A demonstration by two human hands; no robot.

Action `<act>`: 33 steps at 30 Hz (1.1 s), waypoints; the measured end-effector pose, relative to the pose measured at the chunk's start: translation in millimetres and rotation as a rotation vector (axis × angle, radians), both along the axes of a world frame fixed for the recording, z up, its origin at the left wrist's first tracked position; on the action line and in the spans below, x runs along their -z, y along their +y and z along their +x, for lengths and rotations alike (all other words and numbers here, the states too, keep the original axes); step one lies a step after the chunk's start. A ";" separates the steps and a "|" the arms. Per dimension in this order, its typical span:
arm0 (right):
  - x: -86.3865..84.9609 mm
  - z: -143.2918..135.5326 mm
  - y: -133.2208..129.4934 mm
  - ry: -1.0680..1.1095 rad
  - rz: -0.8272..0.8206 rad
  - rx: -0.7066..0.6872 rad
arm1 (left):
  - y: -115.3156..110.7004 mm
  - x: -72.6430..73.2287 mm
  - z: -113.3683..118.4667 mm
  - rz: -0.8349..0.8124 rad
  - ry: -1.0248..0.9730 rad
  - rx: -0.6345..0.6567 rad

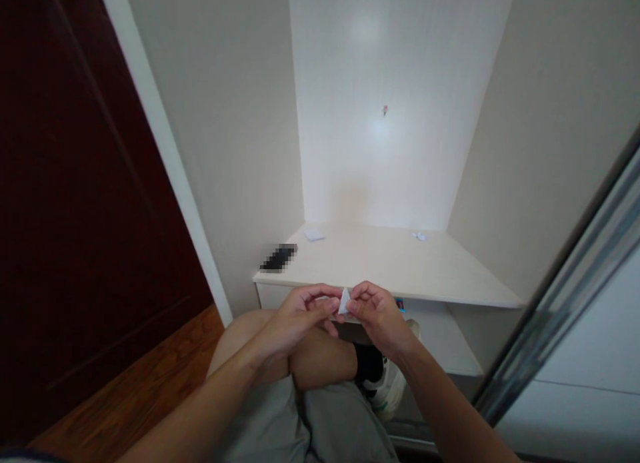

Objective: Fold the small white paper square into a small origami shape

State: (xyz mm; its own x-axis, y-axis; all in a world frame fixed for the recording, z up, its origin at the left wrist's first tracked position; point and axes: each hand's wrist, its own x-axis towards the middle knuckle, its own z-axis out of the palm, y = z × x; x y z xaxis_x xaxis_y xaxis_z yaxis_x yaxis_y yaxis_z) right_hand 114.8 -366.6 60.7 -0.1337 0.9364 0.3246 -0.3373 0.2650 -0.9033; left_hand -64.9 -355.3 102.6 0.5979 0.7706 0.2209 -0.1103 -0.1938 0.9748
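Observation:
A small folded piece of white paper (344, 301), roughly triangular, is held up between my two hands above my lap, in front of the shelf edge. My left hand (311, 308) pinches its left side between thumb and fingers. On the other side, my right hand (374, 310) grips the paper with thumb and bent fingertips. Both hands nearly touch each other at the paper.
The white shelf (370, 266) bears a blurred dark object (279, 258) at left, white paper (314, 234) at the back left and small white scraps (419, 236) at the back right. A shoe (387, 390) is below my right hand. A metal-edged door frame (565, 283) stands right.

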 end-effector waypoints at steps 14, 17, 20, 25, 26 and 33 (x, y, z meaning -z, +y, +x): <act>13.6 25.8 75.5 -0.043 0.040 -0.047 | 97.9 39.1 19.1 -0.141 -0.056 0.129; 16.4 27.7 87.3 -0.087 0.045 -0.051 | 108.1 42.7 18.1 -0.130 -0.082 0.136; 18.9 29.7 96.8 -0.138 0.068 -0.040 | 111.4 41.0 17.1 -0.119 -0.072 0.109; 19.9 28.3 105.3 -0.148 0.036 -0.129 | 108.5 38.1 15.0 -0.149 -0.086 0.033; 19.9 27.1 106.0 -0.133 0.019 -0.169 | 108.3 39.0 14.5 -0.168 -0.094 0.027; 16.0 22.2 107.0 -0.057 0.022 -0.309 | 110.0 46.3 12.2 -0.256 -0.160 0.032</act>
